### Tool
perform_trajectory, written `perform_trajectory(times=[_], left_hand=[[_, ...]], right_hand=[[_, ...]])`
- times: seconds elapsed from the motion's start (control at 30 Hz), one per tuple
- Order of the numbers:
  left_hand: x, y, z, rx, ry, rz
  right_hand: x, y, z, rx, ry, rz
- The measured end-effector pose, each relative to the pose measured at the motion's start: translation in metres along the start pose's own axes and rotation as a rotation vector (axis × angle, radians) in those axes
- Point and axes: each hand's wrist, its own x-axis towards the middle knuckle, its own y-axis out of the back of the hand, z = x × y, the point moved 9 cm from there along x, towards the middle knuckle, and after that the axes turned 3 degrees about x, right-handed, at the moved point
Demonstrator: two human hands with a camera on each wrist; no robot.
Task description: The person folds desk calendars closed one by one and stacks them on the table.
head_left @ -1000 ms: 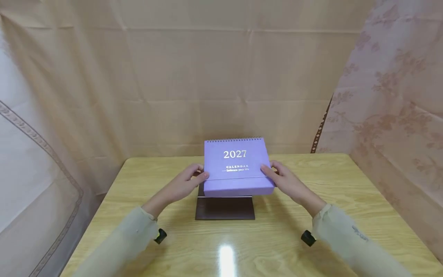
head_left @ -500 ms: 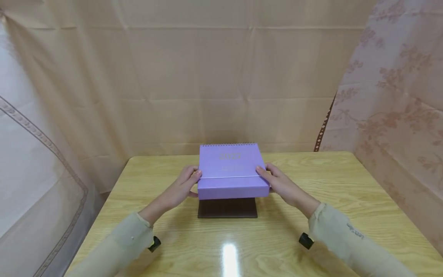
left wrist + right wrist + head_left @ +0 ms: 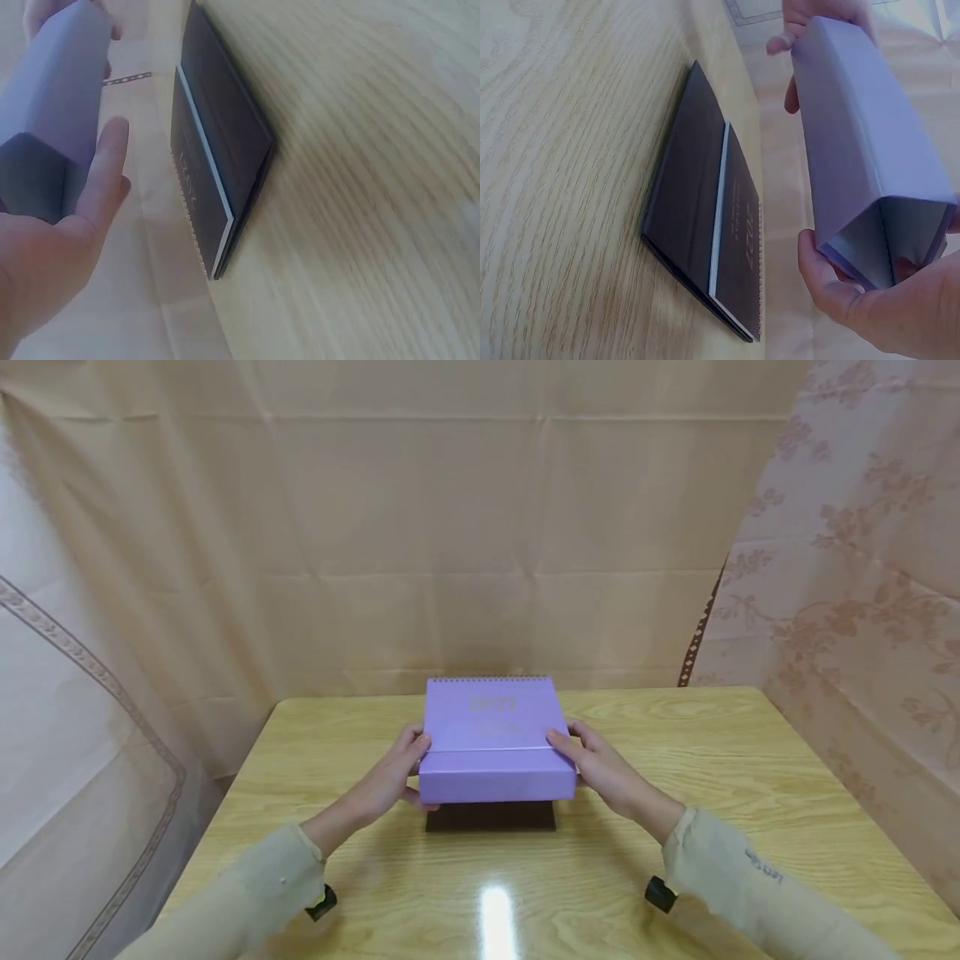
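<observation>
A purple desk calendar (image 3: 495,777) marked 2027, spiral-bound along its far edge, is held above the table between both hands. The left hand (image 3: 386,781) grips its left side, thumb on top and fingers at the side and below. On the right side, the right hand (image 3: 611,768) grips it likewise, thumb on the cover. From the right wrist, the purple calendar (image 3: 862,120) shows its hollow, folded base. Beneath it a dark brown desk calendar (image 3: 491,817) lies on the table, mostly hidden in the head view; in the left wrist view the brown calendar (image 3: 225,112) lies flat and apart from the purple one.
The wooden table (image 3: 337,727) extends around the calendars. A beige curtain (image 3: 405,527) hangs behind its far edge, a floral cloth (image 3: 862,610) on the right and a white cloth (image 3: 67,710) on the left.
The purple calendar has moved slightly left and down towards the person. It has tipped flatter, so its near edge face shows more and it covers more of the brown calendar. Both hands keep hold.
</observation>
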Motion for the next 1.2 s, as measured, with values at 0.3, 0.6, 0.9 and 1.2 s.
perform_trajectory(times=[0.3,0.6,0.9,1.2], left_hand=[[0.005,0.005,0.001,-0.005,-0.013,0.051],[-0.001,0.007,-0.001,0.047,0.026,0.041],[-0.005,0.014,-0.003,0.084,0.040,0.091],[-0.002,0.013,0.000,0.084,0.043,0.102]], right_hand=[[-0.001,0.002,-0.001,0.011,0.020,-0.011],[-0.004,-0.003,-0.004,0.007,0.050,-0.084],[-0.004,-0.007,-0.005,0.014,0.056,-0.128],[-0.002,-0.005,-0.006,0.028,0.053,-0.123]])
